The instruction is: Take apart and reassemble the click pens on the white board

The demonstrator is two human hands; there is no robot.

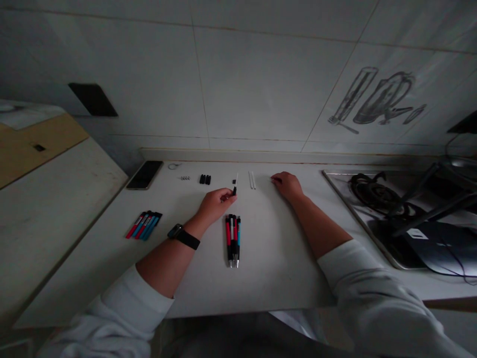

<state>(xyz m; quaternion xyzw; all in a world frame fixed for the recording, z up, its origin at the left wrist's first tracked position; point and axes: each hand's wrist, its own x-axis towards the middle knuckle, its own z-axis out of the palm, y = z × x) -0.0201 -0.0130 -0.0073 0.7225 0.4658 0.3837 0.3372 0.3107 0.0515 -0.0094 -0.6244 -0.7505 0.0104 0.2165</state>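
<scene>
My left hand (216, 204) pinches a short black pen grip (234, 191) upright, and a thin pale pen refill stands out of its top. Right behind it on the counter is a small black piece (234, 182). Over to the right, my right hand (287, 185) rests on the counter with its fingertips closed together; what is between them is too small to make out. Between the two hands lie a few white refills (252, 180). Several assembled pens (233, 238), red, white and blue with black parts, lie side by side in front of my left hand.
Black grips (205, 179), small springs (185, 178) and a ring (174, 166) lie at the back left. Nearby are a phone (145, 175) and red and blue pen barrels (144, 226). A gas stove (378, 194) with a dark appliance stands at right; the tiled wall (257, 89) closes the back.
</scene>
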